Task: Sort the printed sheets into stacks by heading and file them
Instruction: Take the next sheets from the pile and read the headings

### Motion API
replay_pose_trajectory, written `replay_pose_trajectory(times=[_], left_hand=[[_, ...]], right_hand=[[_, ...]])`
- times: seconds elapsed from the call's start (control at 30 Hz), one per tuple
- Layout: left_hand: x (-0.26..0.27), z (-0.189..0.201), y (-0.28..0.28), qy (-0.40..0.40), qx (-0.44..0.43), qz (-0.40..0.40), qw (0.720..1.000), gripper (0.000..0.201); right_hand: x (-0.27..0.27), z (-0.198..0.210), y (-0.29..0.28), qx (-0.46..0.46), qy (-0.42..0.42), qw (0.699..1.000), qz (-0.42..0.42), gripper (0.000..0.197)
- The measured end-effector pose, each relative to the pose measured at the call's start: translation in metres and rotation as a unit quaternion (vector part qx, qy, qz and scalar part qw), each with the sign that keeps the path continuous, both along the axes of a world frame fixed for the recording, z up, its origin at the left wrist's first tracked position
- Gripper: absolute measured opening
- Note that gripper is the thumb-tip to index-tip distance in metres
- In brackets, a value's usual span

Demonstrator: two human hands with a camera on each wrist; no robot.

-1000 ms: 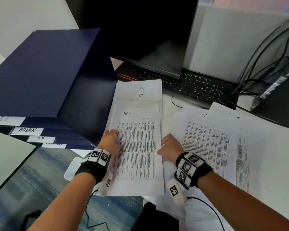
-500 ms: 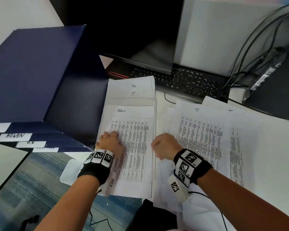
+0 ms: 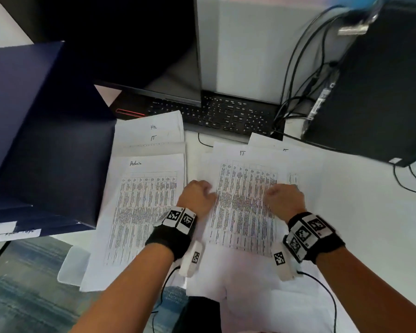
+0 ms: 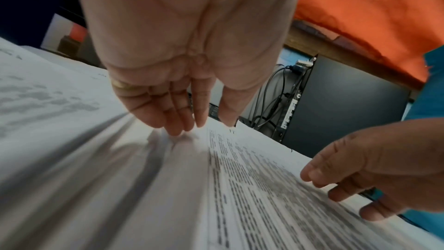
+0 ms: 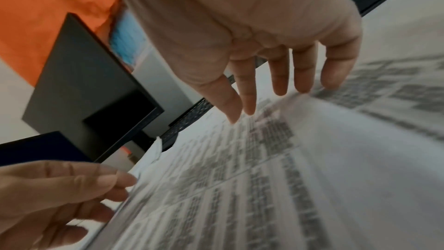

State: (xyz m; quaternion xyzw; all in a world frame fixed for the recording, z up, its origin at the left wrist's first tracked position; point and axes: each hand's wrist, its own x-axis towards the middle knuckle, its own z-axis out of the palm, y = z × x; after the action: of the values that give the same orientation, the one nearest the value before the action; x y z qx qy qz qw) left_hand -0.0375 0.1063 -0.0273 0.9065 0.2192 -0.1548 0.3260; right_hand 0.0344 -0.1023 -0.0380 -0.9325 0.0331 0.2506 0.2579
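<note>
Both hands are laid on the white printed sheet headed "IT" [image 3: 246,203]: the left hand [image 3: 197,197] at its left edge, the right hand [image 3: 283,198] on its right part, fingers extended downward, nothing grasped. Beyond lies a black keyboard [image 3: 226,114].

Black wristbands [image 3: 171,239] with white marker tags, gold ring [image 4: 122,84], bare forearms

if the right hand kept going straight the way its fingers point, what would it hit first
Probably the printed IT-headed sheet right under the right hand; its fingertips angle down, almost touching it. Depth is unclear.
</note>
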Motion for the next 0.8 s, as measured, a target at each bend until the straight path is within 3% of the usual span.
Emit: replay_pose_trajectory(times=[0.1, 0.2, 0.27, 0.37, 0.43, 0.57, 0.63, 0.7, 0.73, 0.8], left_hand=[[0.004, -0.006, -0.014, 0.028, 0.013, 0.028, 0.999, 0.045], [0.003, -0.012, -0.015, 0.029, -0.025, 0.083, 0.996, 0.051], [-0.001, -0.014, -0.014, 0.020, -0.048, 0.100, 0.994, 0.045], [-0.006, -0.015, -0.018, -0.001, -0.050, 0.096, 0.994, 0.032], [-0.006, -0.015, -0.021, -0.022, -0.052, 0.106, 0.993, 0.040], [-0.005, -0.015, -0.026, -0.021, -0.068, 0.110, 0.991, 0.061], [-0.004, -0.016, -0.027, -0.011, -0.087, 0.101, 0.991, 0.056], [-0.003, -0.017, -0.030, -0.003, -0.110, 0.077, 0.991, 0.034], [-0.004, -0.016, -0.033, 0.001, -0.096, 0.044, 0.994, 0.019], [-0.008, -0.017, -0.039, -0.003, -0.052, -0.024, 0.998, 0.026]], right_hand=[[0.004, -0.008, -0.026, 0.025, 0.006, 0.997, -0.076, 0.049], [0.002, -0.003, -0.038, 0.125, 0.039, 0.979, -0.157, 0.058], [0.002, -0.005, -0.043, 0.179, 0.081, 0.962, -0.191, 0.052], [0.003, -0.009, -0.046, 0.179, 0.081, 0.968, -0.155, 0.007], [0.006, -0.010, -0.050, 0.148, 0.084, 0.978, -0.121, 0.023], [0.009, -0.009, -0.060, 0.076, 0.102, 0.991, -0.051, 0.006], [0.008, -0.011, -0.065, 0.065, 0.110, 0.991, -0.027, 0.025], [0.009, -0.013, -0.069, 0.061, 0.088, 0.994, -0.026, 0.034], [0.008, -0.012, -0.071, 0.057, 0.083, 0.995, -0.027, 0.029], [0.009, -0.015, -0.075, 0.052, 0.074, 0.995, -0.034, 0.010]])
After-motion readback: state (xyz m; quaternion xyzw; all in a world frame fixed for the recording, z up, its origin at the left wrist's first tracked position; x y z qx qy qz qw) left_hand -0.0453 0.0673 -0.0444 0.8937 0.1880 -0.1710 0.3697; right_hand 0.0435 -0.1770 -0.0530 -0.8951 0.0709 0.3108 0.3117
